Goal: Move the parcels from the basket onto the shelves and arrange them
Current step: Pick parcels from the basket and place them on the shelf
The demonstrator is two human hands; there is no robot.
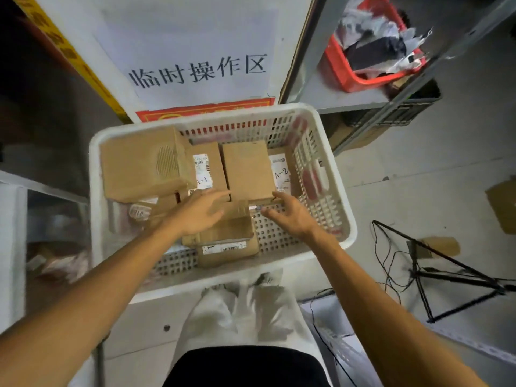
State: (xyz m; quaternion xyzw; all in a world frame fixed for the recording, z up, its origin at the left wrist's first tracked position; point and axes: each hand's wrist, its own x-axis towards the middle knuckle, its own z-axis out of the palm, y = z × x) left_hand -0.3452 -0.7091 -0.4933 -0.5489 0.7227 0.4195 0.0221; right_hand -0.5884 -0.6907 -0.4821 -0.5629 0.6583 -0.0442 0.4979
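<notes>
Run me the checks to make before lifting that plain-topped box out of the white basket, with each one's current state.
1. Left hand free, fingers spread: ok.
2. Right hand free, thumb at the near edge of the plain box: ok.
3. Nothing stacked on the plain box: ok.
4. Firm grip on it: not ok, neither hand holds it.
5. Its shelf label readable: cannot tell, none shows on its top face.
6. Open space above the basket to lift it out: ok.
</notes>
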